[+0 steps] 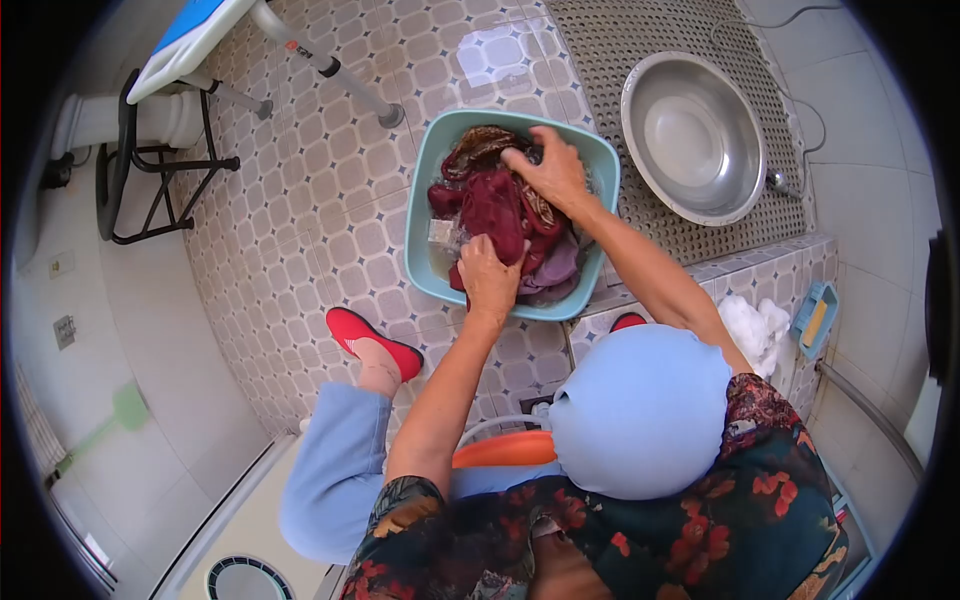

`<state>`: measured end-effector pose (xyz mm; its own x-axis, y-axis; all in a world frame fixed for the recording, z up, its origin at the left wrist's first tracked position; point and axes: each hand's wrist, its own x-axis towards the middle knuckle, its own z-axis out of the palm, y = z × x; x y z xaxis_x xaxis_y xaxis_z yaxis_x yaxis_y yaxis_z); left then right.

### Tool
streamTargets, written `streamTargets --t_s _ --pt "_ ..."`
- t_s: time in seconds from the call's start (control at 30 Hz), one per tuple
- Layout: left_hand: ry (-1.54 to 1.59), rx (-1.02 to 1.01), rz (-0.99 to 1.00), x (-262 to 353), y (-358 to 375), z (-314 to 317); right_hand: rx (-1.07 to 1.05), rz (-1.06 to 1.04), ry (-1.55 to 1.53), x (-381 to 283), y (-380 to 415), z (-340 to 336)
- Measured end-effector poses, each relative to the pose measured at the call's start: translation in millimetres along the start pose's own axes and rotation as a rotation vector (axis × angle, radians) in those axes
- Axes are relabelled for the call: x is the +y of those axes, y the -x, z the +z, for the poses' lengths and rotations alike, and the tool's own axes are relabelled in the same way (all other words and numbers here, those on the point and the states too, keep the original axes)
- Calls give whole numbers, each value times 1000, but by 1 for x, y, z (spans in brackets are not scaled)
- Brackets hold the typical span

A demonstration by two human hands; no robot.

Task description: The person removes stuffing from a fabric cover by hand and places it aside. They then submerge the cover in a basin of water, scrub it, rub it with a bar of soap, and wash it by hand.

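Underfoot, patterned tiles [330, 180]; blue basin [424, 180] by perforated mat [595, 45]; pale walls [865, 120].

Forearms [442, 405] stretched forward; left hand [489, 277], fingers [479, 247] curled; right hand [560, 176] farther out, thumb [516, 160] apart.

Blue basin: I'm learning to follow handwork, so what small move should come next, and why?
Perhaps close the right hand on the dark red cloth: that hand looks loosely open, while the left hand is curled on that cloth in the blue basin.
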<state>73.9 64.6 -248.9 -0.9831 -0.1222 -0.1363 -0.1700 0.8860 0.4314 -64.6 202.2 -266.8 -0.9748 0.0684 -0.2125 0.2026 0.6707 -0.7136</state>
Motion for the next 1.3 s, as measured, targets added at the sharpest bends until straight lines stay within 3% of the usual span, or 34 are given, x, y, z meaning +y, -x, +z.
streamTargets --t_s 0.07,0.1,0.17,0.27,0.33,0.37,0.43,0.5,0.6,0.63,0.7,0.73,0.8,0.93,1.07,1.13,1.17,1.23,1.3 --pt "9 26 74 5 9 1 -207 25 107 -5 -9 7" --pt "16 49 140 5 11 0 -200 20 96 2 -21 14" --pt "30 -60 112 0 13 -7 -414 -185 24 18 -42 24" --pt "223 -58 161 -14 4 -21 -417 -316 -83 5 -32 12" --pt "280 133 251 -30 -2 -35 -385 -385 -166 -8 0 -2" --pt "281 125 238 -29 -5 -44 -398 -378 -166 -11 17 -10" --pt "77 105 361 -21 -8 -72 -358 -541 -322 -19 52 -25" --pt "46 149 412 -26 -16 -75 -306 -790 -283 -25 84 -40" --pt "-71 246 795 -35 -16 -70 -273 -897 -223 -26 127 -47" --pt "-65 248 796 -40 -15 -64 -249 -920 -189 -23 136 -46" --pt "45 -44 722 -55 -7 -46 -246 -943 -152 -14 138 -33" --pt "50 -51 714 -58 -8 -41 -223 -940 -111 -6 135 -21" --pt "95 -256 579 -61 -18 -30 -190 -920 -31 7 124 3" --pt "81 -334 380 -57 -53 -8 -246 -786 81 14 82 22" --pt "146 -317 181 -50 -96 12 -254 -523 274 10 31 39" --pt "58 -448 94 -47 -120 13 -252 -472 313 0 15 37" --pt "59 -426 100 -45 -128 9 -310 -408 323 -4 5 34" --pt "28 -595 19 -34 -140 2 -349 -351 344 -5 -19 28" --pt "72 -491 -23 -23 -127 -3 -532 -197 337 -4 -39 37"
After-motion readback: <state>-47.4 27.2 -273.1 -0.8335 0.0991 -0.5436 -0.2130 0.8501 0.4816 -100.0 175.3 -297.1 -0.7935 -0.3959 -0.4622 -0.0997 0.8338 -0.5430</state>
